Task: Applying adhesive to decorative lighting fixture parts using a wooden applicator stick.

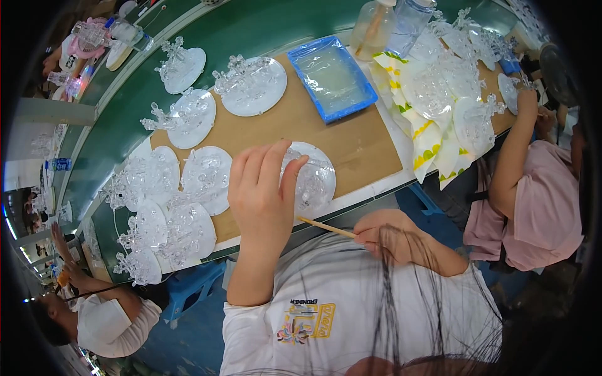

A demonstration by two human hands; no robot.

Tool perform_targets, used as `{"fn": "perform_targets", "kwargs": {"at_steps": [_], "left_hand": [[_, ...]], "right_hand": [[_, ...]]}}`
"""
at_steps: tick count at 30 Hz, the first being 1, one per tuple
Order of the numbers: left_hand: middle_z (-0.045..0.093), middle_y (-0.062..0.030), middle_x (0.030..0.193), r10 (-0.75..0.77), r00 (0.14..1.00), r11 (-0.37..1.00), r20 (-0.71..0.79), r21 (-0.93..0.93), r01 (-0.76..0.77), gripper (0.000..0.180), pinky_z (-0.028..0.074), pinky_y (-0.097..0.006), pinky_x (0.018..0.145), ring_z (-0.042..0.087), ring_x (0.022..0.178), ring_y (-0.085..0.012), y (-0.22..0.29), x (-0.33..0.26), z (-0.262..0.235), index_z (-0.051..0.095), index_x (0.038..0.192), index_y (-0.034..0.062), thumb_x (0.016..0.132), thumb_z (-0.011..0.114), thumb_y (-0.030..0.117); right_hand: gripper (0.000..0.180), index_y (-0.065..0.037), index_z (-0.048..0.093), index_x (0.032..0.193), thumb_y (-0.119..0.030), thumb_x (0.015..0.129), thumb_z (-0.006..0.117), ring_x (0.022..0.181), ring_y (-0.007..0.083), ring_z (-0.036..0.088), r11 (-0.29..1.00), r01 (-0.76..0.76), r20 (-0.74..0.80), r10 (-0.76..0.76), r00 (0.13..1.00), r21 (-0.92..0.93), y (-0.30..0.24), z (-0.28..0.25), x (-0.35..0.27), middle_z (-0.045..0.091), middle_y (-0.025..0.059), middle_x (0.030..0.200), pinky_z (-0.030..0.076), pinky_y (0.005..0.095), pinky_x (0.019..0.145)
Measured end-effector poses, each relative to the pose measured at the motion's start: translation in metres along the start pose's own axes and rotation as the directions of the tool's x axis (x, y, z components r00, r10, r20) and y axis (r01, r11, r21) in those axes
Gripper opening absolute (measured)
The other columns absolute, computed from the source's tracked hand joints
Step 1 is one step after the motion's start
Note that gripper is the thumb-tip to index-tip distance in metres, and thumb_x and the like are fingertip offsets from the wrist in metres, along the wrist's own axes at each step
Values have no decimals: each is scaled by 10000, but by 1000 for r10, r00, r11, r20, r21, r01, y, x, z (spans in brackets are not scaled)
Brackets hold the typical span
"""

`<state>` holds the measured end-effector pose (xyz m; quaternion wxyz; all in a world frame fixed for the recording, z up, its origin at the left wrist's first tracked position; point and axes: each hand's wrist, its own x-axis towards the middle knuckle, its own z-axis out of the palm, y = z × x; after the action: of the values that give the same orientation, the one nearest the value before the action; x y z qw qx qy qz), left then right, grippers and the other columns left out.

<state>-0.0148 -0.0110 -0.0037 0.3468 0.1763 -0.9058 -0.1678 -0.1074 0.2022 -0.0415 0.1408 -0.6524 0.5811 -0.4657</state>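
Observation:
My left hand [260, 182] is raised at the near edge of the work board, thumb and fingers apart, with nothing visible in it. Beside and partly behind it lies a round white base with clear plastic pieces [313, 178]; the hand hides its left side, and I cannot tell whether they touch. Close to my body, my right hand [390, 235] is closed around a thin wooden stick [326, 227]. The stick's tip points left, toward my left wrist.
A blue tray [371, 98] holding clear liquid or film sits at the back of the brown board [370, 141]. Several similar clear pieces on white bases [207, 172] stand at left. More lie on a patterned sheet [426, 150] at right, near bottles [373, 31]. Other people work on both sides.

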Motion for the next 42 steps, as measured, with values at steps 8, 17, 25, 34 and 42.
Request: {"fn": "perform_targets", "kwargs": {"at_steps": [8,17,25,34,42], "left_hand": [[663,-77,932,9,1000,1000,3,7,-9,255,471,-369,781,593,887,-286,0,0,-4,646,957,41,731,757,77],[664,-84,926,7,1000,1000,18,12,-8,260,474,-372,775,596,885,-288,2,2,-1,644,953,32,723,761,63],[663,-88,896,8,995,994,97,-110,3,233,481,-352,714,609,813,-284,-2,6,-10,648,922,34,715,754,32],[661,-95,822,-36,996,999,87,26,34,211,495,-335,567,630,694,-211,17,24,-120,670,906,35,721,709,-58],[684,-161,864,54,986,786,-155,616,54,117,513,-368,659,662,712,-326,-63,246,-117,666,932,96,853,657,181]], "right_hand": [[146,-63,607,860,-28,759,507,696,266,608,994,-107,-200,101,974,-19,3,-20,-19,620,97,821,487,359,603],[129,-61,586,889,-38,780,522,649,272,573,999,-28,-145,31,989,24,10,-5,-15,607,101,823,462,360,568],[113,-20,592,880,-14,790,522,641,269,572,995,-90,-197,80,977,-43,13,-16,-16,600,137,796,460,343,554],[176,-43,565,797,-147,903,471,570,187,530,961,168,-703,37,711,221,-1,-52,-36,582,120,699,413,299,492],[286,-51,474,804,-280,964,530,553,170,462,958,143,-788,115,605,249,12,-59,-31,510,98,661,375,268,496]]}}
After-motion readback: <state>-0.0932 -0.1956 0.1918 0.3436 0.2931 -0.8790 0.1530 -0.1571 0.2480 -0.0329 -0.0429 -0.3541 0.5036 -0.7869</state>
